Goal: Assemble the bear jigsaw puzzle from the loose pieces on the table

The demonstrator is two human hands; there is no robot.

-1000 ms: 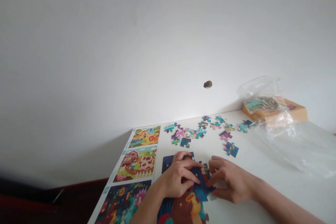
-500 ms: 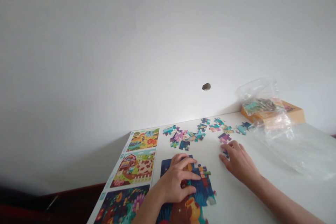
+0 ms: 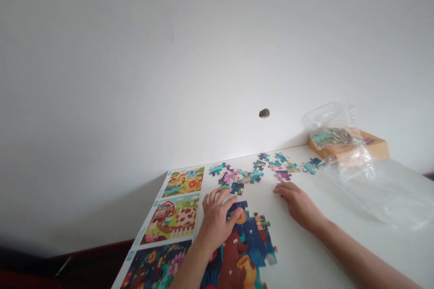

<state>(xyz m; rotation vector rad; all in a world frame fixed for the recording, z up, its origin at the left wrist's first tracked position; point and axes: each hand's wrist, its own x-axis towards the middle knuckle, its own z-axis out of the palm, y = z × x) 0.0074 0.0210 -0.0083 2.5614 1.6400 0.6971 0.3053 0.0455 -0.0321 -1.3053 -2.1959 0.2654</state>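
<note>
A partly built jigsaw (image 3: 251,246) with a dark blue ground and a brown bear lies on the white table (image 3: 339,235) near me. My left hand (image 3: 217,219) rests on its upper left corner, fingers spread flat, holding nothing that shows. My right hand (image 3: 298,203) lies palm down on the table to the right of the jigsaw, fingers stretched toward the loose pieces (image 3: 237,175). A dark blue piece lay there a moment ago and is hidden now. A purple piece (image 3: 283,175) sits just beyond the fingertips.
A picture sheet (image 3: 172,216) with three puzzle images lies along the table's left edge. More loose pieces (image 3: 288,165) are scattered at the back. A crumpled clear plastic bag (image 3: 366,176) and an orange box (image 3: 369,146) sit at the right, against the white wall.
My right hand left the jigsaw, went to the loose dark blue piece and drew back left over it. My left hand opened and slid up to the jigsaw's top left corner.
</note>
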